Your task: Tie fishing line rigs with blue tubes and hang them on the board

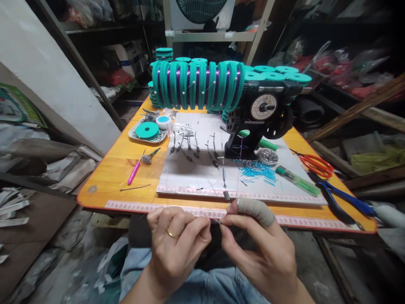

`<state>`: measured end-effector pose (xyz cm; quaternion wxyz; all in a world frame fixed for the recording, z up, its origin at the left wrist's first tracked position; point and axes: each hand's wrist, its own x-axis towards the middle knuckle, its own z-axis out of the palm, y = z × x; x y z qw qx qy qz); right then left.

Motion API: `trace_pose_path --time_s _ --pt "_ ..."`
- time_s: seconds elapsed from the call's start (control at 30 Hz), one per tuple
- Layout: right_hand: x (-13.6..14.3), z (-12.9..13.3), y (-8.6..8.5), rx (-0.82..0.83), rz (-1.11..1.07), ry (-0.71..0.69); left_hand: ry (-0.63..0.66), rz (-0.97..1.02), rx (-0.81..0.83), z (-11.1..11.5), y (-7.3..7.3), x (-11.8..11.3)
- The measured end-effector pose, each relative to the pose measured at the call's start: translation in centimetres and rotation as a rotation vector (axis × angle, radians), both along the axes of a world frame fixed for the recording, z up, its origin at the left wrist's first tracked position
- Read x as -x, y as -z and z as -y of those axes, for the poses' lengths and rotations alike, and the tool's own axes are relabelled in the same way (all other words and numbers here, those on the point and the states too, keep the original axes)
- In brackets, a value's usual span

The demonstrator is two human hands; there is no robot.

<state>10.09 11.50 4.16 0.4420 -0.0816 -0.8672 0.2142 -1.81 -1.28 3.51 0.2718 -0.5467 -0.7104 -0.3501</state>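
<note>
Just in front of the table's near edge, my left hand [177,240] is closed in a pinch, with a gold ring on one finger. My right hand [261,240] is closed too, thumb and index fingertips pressed together, and one finger wears a grey cloth sleeve [255,210]. A thin dark line [215,221] spans the short gap between the hands; whatever small piece sits at the right fingertips is too tiny to make out. Just above the right fingers is a small grey cylindrical weight [226,196]. Behind it on the white board [190,175] lies a spindle-shaped piece [224,176].
Teal spools [198,86] with purple line sit on a black winding machine [243,139]. Around lie several dark sinkers [189,156], blue tubes [259,172], a bowl of metal bits [268,156], orange scissors [316,164], blue-handled pliers [351,200], a pink-handled tool [134,172] and a tray [133,137].
</note>
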Motion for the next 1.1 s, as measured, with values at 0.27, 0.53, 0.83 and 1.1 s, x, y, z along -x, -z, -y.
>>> trace_pose_path --time_s 0.27,0.53,0.83,1.1 --pt "-0.24 -0.2 -0.22 0.032 0.008 -0.014 0.014 -0.135 -0.048 0.12 -0.86 0.18" --pt "-0.43 -0.19 -0.19 0.094 0.012 -0.015 0.036 -0.184 -0.054 -0.01 -0.89 0.04" --pt "-0.54 -0.09 -0.08 0.109 0.014 0.006 0.059 -0.214 -0.079 0.15 -0.94 -0.02" --pt "-0.42 0.06 -0.3 0.133 0.026 -0.005 0.027 -0.216 -0.126 0.12 -0.67 -0.19"
